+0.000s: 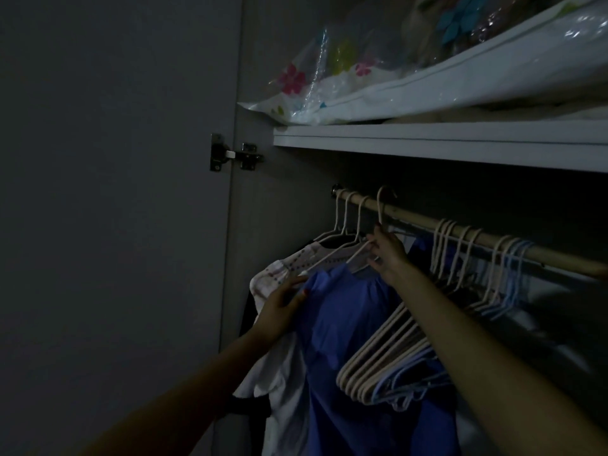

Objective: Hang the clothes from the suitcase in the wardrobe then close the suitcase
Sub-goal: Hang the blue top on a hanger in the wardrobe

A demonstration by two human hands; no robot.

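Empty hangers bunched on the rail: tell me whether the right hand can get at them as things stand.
Probably not right away: the right hand grips the blue garment's hanger. The empty hangers hang unobstructed just beside that forearm, on the rail.

We reach both bare arms up and forward, forearms rising from the lower edge of the view. Our right hand (386, 255) is highest, fingers curled in a pinch at the top of the reach, wrist bent slightly. Our left hand (279, 307) sits lower and further left, palm turned inward, fingers loosely extended and thumb spread.
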